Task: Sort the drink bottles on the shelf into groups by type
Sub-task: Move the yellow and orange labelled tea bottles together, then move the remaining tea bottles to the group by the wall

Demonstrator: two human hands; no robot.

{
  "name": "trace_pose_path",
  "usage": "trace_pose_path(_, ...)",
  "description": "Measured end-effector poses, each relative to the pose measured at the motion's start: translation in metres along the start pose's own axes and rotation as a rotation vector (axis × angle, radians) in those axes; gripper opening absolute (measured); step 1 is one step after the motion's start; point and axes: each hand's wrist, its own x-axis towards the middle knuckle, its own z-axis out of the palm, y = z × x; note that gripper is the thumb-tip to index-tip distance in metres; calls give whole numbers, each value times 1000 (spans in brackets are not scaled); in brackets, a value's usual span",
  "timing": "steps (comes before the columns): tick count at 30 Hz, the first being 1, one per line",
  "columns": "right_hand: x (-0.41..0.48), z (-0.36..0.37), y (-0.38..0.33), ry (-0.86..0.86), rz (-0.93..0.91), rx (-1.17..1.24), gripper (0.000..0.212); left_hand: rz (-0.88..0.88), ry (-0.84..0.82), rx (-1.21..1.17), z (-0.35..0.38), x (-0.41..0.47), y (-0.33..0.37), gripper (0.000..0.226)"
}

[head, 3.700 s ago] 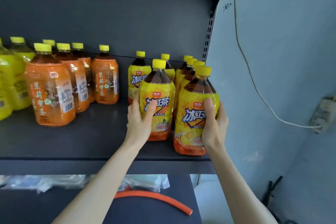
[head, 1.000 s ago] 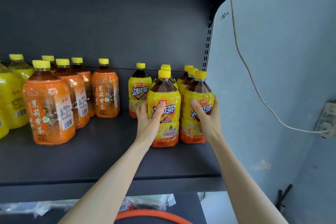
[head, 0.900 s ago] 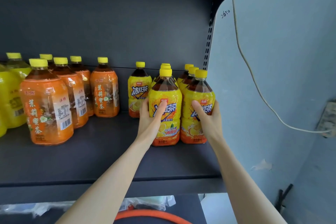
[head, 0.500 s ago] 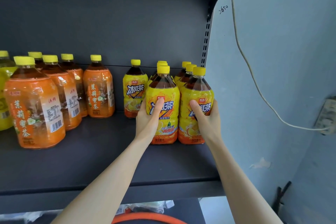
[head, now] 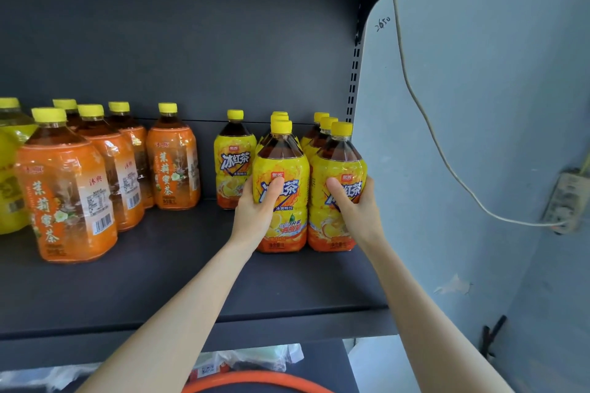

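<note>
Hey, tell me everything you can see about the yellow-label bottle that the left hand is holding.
The yellow-label bottle is clear plastic with a yellow cap, dark tea showing at the shoulders, and a glossy yellow wrap turning orange at the base, with blue-and-white Chinese characters and lemon pictures. It stands upright on the dark shelf, frontmost in its row, close beside a twin bottle. The left hand grips its left side, thumb across the label.

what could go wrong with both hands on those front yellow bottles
The left hand and right hand each grip a bottle: the left front yellow-labelled tea bottle and the right front yellow-labelled tea bottle. Shoved back, these could knock the yellow-capped bottles behind them. The left hand could also nudge the lone yellow-labelled bottle beside it.
</note>
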Motion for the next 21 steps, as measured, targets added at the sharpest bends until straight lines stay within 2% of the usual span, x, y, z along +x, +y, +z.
trace_pose_path(5,-8,-17,-16,-97,52,-131,61,-86,-69,72,-12,-7,15,39)
trace_pose_path(8,-21,-23,-24,-67,-32,-254,56,-92,-96,153,-20,-13,23,51)
trace_pose_path(11,-38,-22,-33,-17,-85,-352,51,-105,-107,282,-35,-28,34,46)
trace_pose_path(15,-62,-10,-66,34,-179,-448,36,10,-96,402,-66,-53,63,31)
trace_pose_path(18,-82,15,-98,24,-248,-382,30,126,-54,355,-98,-73,93,13)
trace_pose_path(21,-107,55,-126,-30,-310,-311,26,195,0,310,-143,-95,117,9)
